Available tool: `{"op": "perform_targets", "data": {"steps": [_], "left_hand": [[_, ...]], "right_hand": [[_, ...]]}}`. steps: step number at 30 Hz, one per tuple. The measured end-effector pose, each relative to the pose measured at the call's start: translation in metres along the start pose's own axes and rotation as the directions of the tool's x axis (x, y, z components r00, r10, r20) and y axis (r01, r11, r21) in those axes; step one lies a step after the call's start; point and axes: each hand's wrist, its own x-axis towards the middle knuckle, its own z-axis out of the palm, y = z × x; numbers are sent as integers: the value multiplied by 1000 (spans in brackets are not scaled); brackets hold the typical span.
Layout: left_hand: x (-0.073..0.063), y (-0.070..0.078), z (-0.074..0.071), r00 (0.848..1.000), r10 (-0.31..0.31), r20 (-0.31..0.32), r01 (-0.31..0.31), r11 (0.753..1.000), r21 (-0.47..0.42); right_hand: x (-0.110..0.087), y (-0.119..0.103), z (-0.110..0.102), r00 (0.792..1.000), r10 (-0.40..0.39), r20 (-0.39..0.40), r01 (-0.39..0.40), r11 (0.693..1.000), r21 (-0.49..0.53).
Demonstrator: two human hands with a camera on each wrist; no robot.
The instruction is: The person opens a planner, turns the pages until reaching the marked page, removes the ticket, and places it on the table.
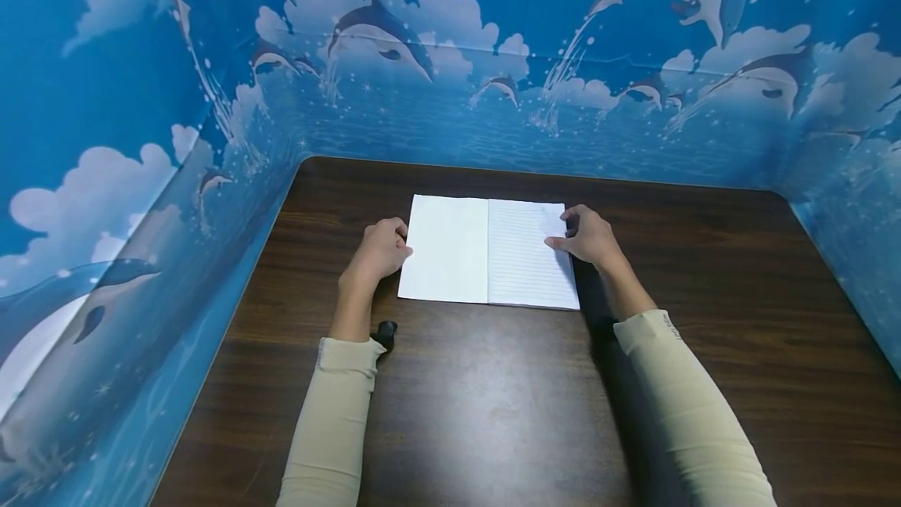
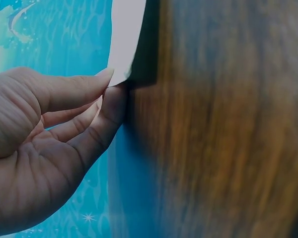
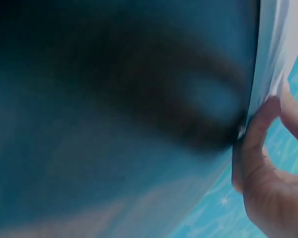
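An open notebook (image 1: 450, 253) lies on the dark table, a blank page on its left and a lined page (image 1: 529, 257) on its right. At its left edge my left hand (image 1: 381, 249) pinches the blank sheet; the left wrist view shows thumb and forefinger on the corner of the white sheet (image 2: 125, 39). My right hand (image 1: 591, 237) is at the right edge, thumb over the lined page. In the right wrist view its fingers grip the stacked white pages (image 3: 275, 54) from the side.
The brown wood-grain table (image 1: 493, 382) reaches back to a blue dolphin-print curtain (image 1: 450, 116), which also hangs along both sides. A small black object (image 1: 385, 333) shows beside the left wrist. The right arm casts a dark shadow on the table.
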Motion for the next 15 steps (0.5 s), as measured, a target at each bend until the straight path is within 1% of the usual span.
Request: {"op": "perform_targets", "data": {"steps": [4, 7, 10, 15], "left_hand": [[0, -1, -1, 1000, 2, 7, -2, 1000, -15], [-1, 0, -1, 1000, 5, 15, -5, 1000, -22], [0, 0, -1, 1000, 4, 21, -3, 1000, -20], [1, -1, 0, 1000, 5, 20, -4, 1000, -10]], "right_hand": [[2, 7, -6, 994, 106, 37, -109, 989, 101], [1, 10, -11, 987, 145, 66, -154, 974, 164], [1, 11, -13, 985, 152, 78, -165, 967, 196], [1, 11, -10, 989, 130, 71, -142, 967, 213]]}}
